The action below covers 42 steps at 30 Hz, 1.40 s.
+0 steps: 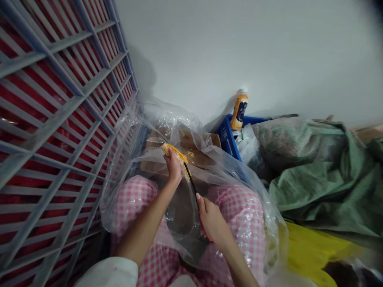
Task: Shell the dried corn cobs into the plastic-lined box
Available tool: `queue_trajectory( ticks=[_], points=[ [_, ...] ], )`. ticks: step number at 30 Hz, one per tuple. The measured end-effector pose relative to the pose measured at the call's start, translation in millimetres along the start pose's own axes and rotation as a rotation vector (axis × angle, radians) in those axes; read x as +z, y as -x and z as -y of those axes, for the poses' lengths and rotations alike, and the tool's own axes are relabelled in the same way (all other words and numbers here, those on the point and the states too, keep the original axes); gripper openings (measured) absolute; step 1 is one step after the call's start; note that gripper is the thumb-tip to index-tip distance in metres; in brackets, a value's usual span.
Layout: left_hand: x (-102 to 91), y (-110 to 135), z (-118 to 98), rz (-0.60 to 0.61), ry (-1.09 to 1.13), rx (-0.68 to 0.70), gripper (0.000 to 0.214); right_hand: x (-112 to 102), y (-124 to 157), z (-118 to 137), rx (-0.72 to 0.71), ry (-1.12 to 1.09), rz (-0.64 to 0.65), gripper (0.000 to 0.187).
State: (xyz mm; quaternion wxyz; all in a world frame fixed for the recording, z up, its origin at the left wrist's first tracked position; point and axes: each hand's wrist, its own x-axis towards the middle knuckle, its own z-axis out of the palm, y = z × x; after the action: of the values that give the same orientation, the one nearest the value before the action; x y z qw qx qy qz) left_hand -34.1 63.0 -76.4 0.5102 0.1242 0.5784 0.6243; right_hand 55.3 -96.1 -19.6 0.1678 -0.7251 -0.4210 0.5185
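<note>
My left hand (pixel 172 167) grips a yellow corn cob (pixel 175 156), which looks partly stripped, with its upper end tilted to the left. My right hand (pixel 211 219) is closed around the lower end of a thin black tool (pixel 190 179), whose tip reaches the cob's lower edge. A clear plastic sheet (pixel 182 131) drapes over my lap and pink gingham trousers (pixel 243 215). Flattened cardboard (pixel 196 153) lies under the plastic, just beyond the cob, with a few yellow bits on it.
A grey-blue slatted rack (pixel 56 131) with red contents rises close on the left. Ahead stands a white wall (pixel 239 48). A blue crate (pixel 229 137) holds an orange-labelled bottle (pixel 239 109). A green woven sack (pixel 317 179) and yellow fabric (pixel 311 251) lie on the right.
</note>
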Motion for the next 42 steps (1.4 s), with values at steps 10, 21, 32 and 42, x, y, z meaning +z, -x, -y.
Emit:
queue_trajectory(
  ticks=[10,21,32,42],
  points=[
    [-3.3,6,1,0.012,-0.290,0.160,0.029,-21,-6,0,0.175,-0.442,0.349,0.049],
    [-3.2,6,-2,-0.047,-0.325,0.118,0.027,-6,-6,4,-0.016,0.148,-0.088,0.036],
    [-4.5,8,-4,-0.057,-0.374,0.171,0.026,-30,-14,13,0.338,-0.690,0.597,0.055],
    [-0.9,4,-7,-0.045,-0.362,0.157,0.026,-26,-10,13,-0.142,0.631,-0.176,0.036]
  ],
)
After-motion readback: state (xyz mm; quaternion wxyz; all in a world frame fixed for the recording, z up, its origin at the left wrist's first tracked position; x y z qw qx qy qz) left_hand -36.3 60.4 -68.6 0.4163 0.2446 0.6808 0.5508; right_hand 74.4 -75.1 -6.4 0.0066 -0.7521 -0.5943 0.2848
